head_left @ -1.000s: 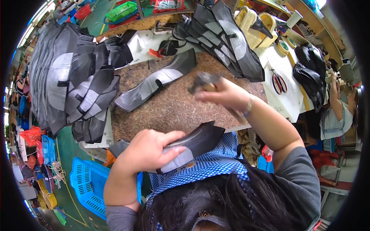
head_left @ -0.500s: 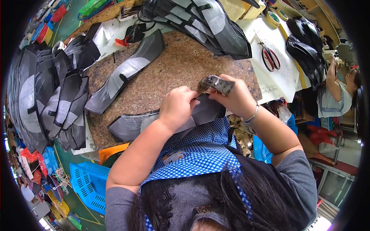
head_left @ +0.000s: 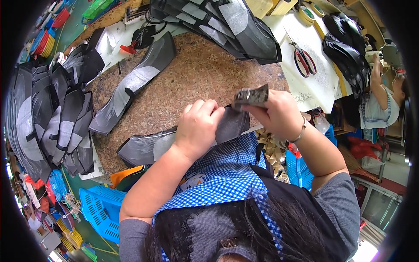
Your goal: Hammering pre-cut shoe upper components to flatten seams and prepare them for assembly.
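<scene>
A long, curved black leather-like piece (head_left: 146, 147) with a grey patch lies along the near edge of a brown speckled stone slab (head_left: 196, 65). My left hand (head_left: 198, 126) rests on its middle with fingers bent, gripping the upper edge. In my right hand (head_left: 281, 111) is a hammer (head_left: 253, 97) with a worn, speckled head; its handle is hidden by my grip. The hammer's rounded end is over the piece's right part, at the upper edge; I cannot tell whether it touches. Another such curved piece (head_left: 139, 78) lies farther left on the slab.
Stacks of similar pieces stand at the left (head_left: 26, 118) and far side (head_left: 231, 26). Red-handled scissors (head_left: 304, 61) and tape rolls (head_left: 307, 15) lie on the white tabletop to the right. Blue baskets (head_left: 98, 205) flank me below. Another person (head_left: 379, 96) sits at far right.
My right hand and the hammer have shifted slightly right, and the hammer head has turned. My left fingers have drawn back from the hammer. The whole view has tilted a little.
</scene>
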The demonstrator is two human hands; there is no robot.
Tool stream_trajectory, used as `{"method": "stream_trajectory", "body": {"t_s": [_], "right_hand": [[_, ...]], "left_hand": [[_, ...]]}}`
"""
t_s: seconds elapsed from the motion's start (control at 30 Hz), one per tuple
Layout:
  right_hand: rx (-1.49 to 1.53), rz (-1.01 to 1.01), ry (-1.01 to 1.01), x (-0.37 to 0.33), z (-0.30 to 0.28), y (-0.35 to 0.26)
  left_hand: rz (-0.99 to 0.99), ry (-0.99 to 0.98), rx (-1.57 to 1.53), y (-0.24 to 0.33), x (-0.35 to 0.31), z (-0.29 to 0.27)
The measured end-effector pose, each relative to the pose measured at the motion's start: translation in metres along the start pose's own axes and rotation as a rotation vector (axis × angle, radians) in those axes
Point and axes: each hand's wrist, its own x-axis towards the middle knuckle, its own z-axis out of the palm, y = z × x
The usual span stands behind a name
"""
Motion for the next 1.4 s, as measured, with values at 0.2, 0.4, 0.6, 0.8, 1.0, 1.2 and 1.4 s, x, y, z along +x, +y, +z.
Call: {"method": "stream_trajectory", "body": {"t_s": [0.2, 0.4, 0.6, 0.8, 1.0, 1.2, 1.4], "right_hand": [[-0.12, 0.005, -0.074, 0.01, 0.004, -0.01], [-0.163, -0.006, -0.049, -0.002, 0.016, -0.015], [-0.06, 0.025, 0.076, -0.002, 0.016, -0.019], [-0.09, -0.039, 0.048, -0.001, 0.018, -0.025], [-0.139, 0.013, -0.059, 0.007, 0.022, -0.021], [-0.153, -0.012, -0.112, 0.003, 0.028, -0.038], [-0.052, -0.082, 0.035, 0.007, 0.029, -0.038]], "left_hand": [[0.047, -0.054, 0.125, 0.008, -0.006, -0.001], [-0.182, 0.03, -0.128, 0.0, -0.007, -0.008], [-0.108, 0.023, 0.074, 0.021, -0.018, 0.009], [-0.072, -0.062, 0.351, 0.03, -0.023, 0.009], [-0.204, -0.063, 0.024, 0.006, -0.029, -0.013], [-0.277, -0.064, -0.07, -0.002, -0.034, -0.027], [-0.13, -0.001, 0.003, 0.005, -0.05, -0.02]]}}
